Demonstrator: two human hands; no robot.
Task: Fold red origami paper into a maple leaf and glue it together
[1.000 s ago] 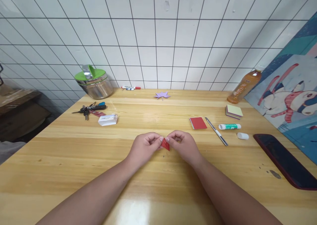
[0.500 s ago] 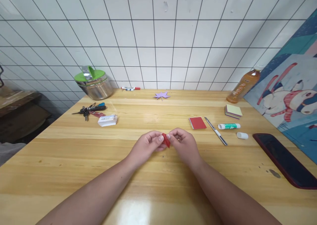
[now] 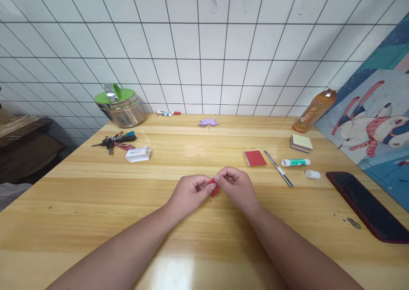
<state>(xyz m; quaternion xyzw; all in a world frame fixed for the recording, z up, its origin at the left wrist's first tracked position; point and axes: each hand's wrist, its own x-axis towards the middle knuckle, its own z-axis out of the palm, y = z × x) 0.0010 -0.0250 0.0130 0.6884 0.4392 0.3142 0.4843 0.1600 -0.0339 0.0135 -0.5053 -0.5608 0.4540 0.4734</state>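
A small piece of folded red paper (image 3: 215,191) is pinched between my two hands, just above the table. My left hand (image 3: 192,194) grips its left side, thumb on top. From the other side my right hand (image 3: 237,188) pinches the paper near its upper edge with thumb and forefinger. Much of the paper is hidden behind the fingers; a pointed red tip shows below them. Beyond my right hand lies a stack of red square paper (image 3: 254,158), with a utility knife (image 3: 278,168) beside it.
Right: glue stick (image 3: 295,162), white cap (image 3: 312,174), phone (image 3: 367,205), sticky-note stack (image 3: 301,142), leaning drink bottle (image 3: 315,111). Back: purple paper leaf (image 3: 208,122), marker (image 3: 168,113). Left: green-lidded metal pot (image 3: 119,107), keys (image 3: 115,141), small white box (image 3: 138,154). A tiled wall (image 3: 212,43) bounds the table.
My left hand has shifted slightly down and toward the right, its thumb lower on the red paper. The paper has turned, so its tip points more to the lower left. The right hand has barely moved.
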